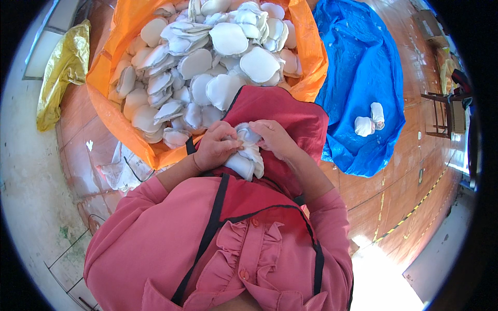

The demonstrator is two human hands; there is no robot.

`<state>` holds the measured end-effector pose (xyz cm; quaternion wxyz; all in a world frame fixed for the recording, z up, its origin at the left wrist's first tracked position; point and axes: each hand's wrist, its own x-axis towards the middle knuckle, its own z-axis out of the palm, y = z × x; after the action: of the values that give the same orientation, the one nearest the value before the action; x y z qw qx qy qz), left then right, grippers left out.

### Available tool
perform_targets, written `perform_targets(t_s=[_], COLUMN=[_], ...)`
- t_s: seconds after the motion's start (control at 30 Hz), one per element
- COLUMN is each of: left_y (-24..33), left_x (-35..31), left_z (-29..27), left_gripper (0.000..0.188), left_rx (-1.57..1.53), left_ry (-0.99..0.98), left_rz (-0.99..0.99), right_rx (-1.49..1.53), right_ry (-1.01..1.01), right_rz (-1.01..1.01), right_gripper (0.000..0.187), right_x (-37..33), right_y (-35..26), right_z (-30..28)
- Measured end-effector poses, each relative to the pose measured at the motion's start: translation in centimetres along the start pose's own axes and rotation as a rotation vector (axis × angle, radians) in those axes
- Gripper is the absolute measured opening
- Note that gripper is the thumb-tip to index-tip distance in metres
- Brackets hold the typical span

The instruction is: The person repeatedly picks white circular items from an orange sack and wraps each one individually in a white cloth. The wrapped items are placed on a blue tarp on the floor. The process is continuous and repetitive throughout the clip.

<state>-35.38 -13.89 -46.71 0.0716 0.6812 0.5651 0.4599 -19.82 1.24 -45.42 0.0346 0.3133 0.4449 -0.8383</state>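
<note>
A soft, crumpled white fabric bundle (243, 165) was held just above the dark-red cloth apron (282, 111) with black edging that covered the person's lap. The bare left hand (216, 147) had its fingers bent and clamped on the bundle's left side, while the bare right hand (272, 138) pinched its upper right edge between thumb and fingers. Just beyond the apron stood a wide-open orange plastic bag (101, 85), filled with a loose heap of flat, rounded white fabric pads (229, 39), some stacked together. To its right, a crinkled blue plastic sheet (353, 67) lay on the reddish-brown tiled floor (358, 194), bearing a few small white rolled bundles (364, 126). Well off to the left was a shiny yellow sack (63, 72), against the pale wall (23, 171).
</note>
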Motion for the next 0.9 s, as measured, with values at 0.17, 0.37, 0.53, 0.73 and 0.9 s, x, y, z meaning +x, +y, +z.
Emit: perform_targets(t_s=[0.17,0.37,0.53,0.73,0.9], left_y=[0.0,-0.6,-0.4,1.3,2.2], left_x=[0.0,0.4,0.5,1.5,5.0], left_z=[0.2,0.4,0.5,-0.6,-3.4], left_gripper=[0.023,0.021,0.019,0.033,0.046], left_rx=[0.008,-0.061,-0.053,-0.077,-0.473], left_ry=[0.020,-0.031,-0.012,0.010,-0.256], left_rz=[0.024,-0.020,-0.025,-0.180,-0.825], right_rx=[0.240,-0.095,-0.900,-0.779,-0.670], right_ry=[0.021,0.019,0.153,0.041,0.013], right_rz=[0.085,-0.084,-0.275,-0.432,-0.403], right_gripper=[0.026,0.035,0.038,0.034,0.032], right_x=[-0.2,-0.3,-1.5,-0.7,-1.6], right_y=[1.6,2.6,1.0,1.2,0.7], right_z=[-1.0,-1.9,-1.0,-1.3,-0.7])
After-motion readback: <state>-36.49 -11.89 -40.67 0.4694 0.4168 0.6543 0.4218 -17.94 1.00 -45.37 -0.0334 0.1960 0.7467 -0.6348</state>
